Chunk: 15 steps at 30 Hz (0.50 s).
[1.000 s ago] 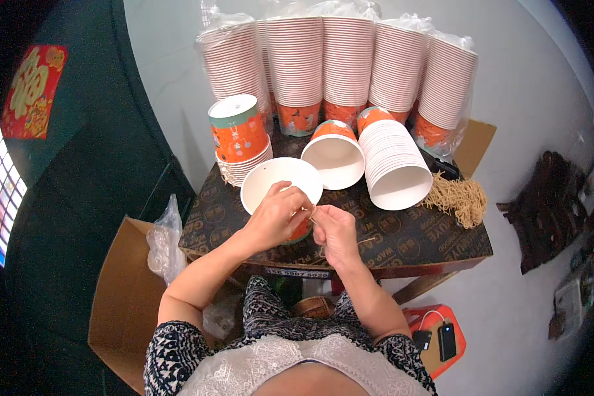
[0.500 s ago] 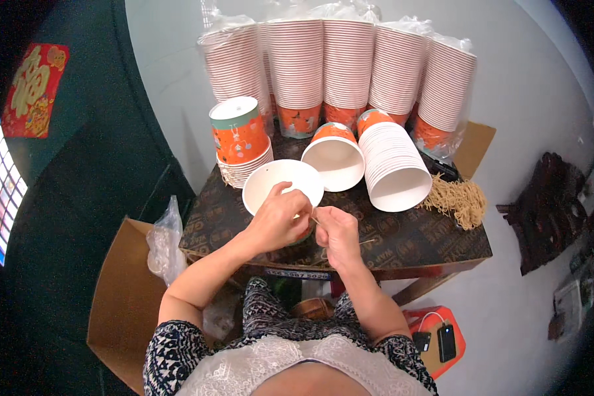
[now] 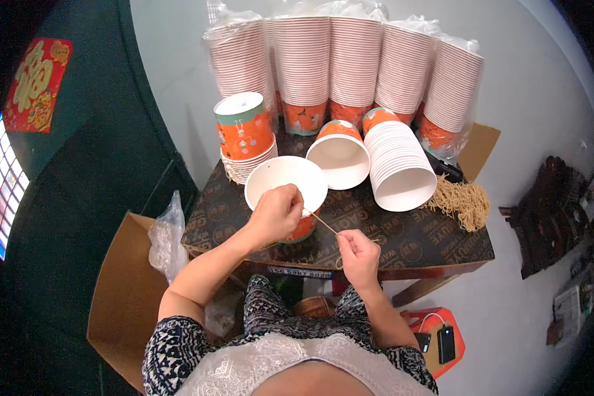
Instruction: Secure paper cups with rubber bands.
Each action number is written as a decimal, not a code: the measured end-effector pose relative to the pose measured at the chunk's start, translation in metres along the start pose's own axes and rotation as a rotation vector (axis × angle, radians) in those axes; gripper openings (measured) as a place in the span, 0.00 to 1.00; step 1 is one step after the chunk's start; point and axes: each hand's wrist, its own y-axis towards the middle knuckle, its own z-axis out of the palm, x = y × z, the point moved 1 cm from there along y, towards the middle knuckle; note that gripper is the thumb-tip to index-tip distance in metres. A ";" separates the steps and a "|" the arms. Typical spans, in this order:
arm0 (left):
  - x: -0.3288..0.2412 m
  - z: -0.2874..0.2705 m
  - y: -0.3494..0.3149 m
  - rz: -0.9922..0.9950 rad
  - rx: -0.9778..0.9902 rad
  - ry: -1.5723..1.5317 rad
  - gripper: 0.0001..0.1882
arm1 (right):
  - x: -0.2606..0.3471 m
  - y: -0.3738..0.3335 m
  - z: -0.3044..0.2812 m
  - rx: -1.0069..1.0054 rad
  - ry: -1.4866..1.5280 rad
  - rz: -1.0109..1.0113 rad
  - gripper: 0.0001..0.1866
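A white-lined paper bucket [image 3: 261, 177] with an orange outside stands upright near the table's front edge. Its rim is under my left hand [image 3: 278, 212], whose fingers are closed over the near side; the thumb is hidden. From that rim a thin tan string [image 3: 321, 220] runs taut to my right hand [image 3: 360, 256]. Thumb and forefinger of the right hand pinch it, and a loose end curls below them. Behind my left hand is an upside-down stack of orange buckets [image 3: 244, 135]. One bucket [image 3: 340, 162] lies on its side, mouth toward me, beside a lying nested stack [image 3: 402, 168].
Several tall plastic-wrapped bucket stacks [image 3: 301, 63] line the back of the dark patterned table [image 3: 429, 244]. A bundle of tan strings [image 3: 465, 203] lies at its right end. A cardboard box [image 3: 122, 290] stands at left; an orange stool [image 3: 457, 344] carries phone-like devices at right.
My right hand has moved right and toward me, away from the left hand, drawing the string out straight between them. The raised left fingers have come down at the bucket's rim.
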 end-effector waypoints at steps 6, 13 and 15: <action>0.032 -0.046 0.012 0.222 0.134 0.019 0.09 | -0.004 0.010 -0.012 0.095 0.077 0.146 0.06; 0.078 -0.072 -0.007 0.216 0.197 0.381 0.13 | -0.004 0.013 -0.049 0.177 0.223 0.273 0.10; 0.064 -0.071 -0.013 0.192 0.137 0.480 0.13 | 0.001 0.013 -0.054 0.164 0.420 0.373 0.11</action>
